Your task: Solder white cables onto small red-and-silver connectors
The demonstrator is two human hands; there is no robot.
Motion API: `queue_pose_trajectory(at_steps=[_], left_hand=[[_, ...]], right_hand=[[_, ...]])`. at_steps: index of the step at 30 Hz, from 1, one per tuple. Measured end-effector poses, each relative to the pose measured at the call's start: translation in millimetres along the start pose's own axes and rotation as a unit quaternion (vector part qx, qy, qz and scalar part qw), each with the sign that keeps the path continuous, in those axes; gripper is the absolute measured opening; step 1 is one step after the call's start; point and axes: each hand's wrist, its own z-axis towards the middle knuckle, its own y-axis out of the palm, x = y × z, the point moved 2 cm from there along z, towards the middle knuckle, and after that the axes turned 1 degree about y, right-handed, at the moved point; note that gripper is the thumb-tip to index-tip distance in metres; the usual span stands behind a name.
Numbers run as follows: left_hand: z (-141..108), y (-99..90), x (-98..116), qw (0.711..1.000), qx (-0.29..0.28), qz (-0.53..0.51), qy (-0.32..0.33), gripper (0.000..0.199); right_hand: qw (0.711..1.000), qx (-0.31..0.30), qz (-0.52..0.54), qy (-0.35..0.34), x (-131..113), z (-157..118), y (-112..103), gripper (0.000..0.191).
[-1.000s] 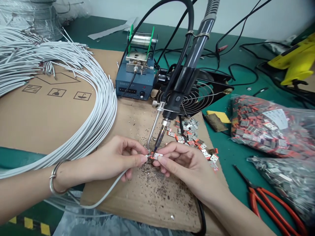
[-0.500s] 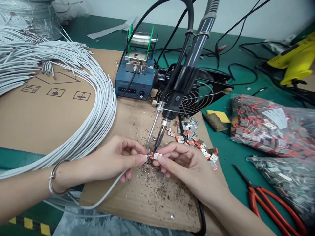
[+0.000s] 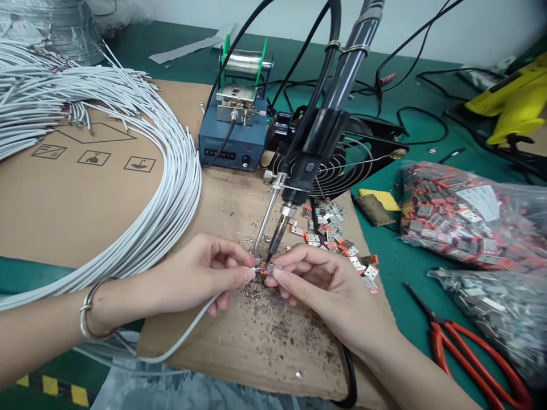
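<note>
- Over brown cardboard (image 3: 294, 373) on a green counter (image 3: 384, 239), the fingers of the left hand (image 3: 209, 276) pinched a pale cable (image 3: 192, 327) near its end.
- Facing them, the fingers of the right hand (image 3: 325, 279) gripped a small connector (image 3: 274, 269), orange and metal, at the cable's tip.
- Just above, a black soldering iron (image 3: 305, 173) pointed down, beside a thin metal tube (image 3: 265, 221).
- Rightward lay loose plugs (image 3: 329, 230) and red-handled pliers (image 3: 465, 347).

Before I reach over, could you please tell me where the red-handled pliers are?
In the head view, the red-handled pliers lie at the lower right on the green table, beside the bag of silvery parts.
</note>
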Motion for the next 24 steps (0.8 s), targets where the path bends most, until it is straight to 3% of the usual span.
queue_pose_trajectory(at_steps=[24], left_hand=[[-0.5,-0.2,-3.7,1.000,0.016,0.023,-0.005,0.016]], right_hand=[[1.000,0.012,-0.021,0.004,0.5,0.5,1.6,0.013]])
